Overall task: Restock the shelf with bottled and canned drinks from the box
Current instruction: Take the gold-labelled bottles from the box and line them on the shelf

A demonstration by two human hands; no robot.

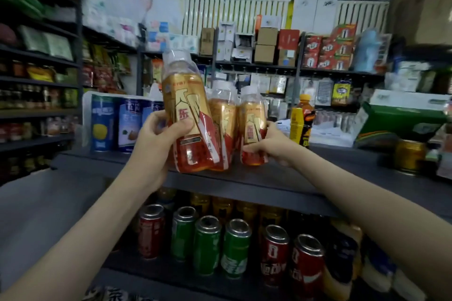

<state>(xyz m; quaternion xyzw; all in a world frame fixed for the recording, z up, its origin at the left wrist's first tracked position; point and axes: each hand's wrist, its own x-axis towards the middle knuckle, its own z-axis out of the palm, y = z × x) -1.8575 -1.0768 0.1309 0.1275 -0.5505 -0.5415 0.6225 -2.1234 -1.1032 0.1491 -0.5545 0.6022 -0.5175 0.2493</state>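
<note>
Restocking under way: your left hand (159,137) clasps a tilted bottle (186,110) at the front edge of the shelf (256,183), your right hand (269,145) clasps an upright bottle (252,124) beside a third bottle (222,120); box unseen, so remaining stock cannot be judged.

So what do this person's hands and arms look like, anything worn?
The left hand and right hand are bare: no gloves, rings or watch showing. The left forearm and right forearm are bare too, no sleeve in view.

Three amber bottles (221,117) on shelf (269,178)
</note>
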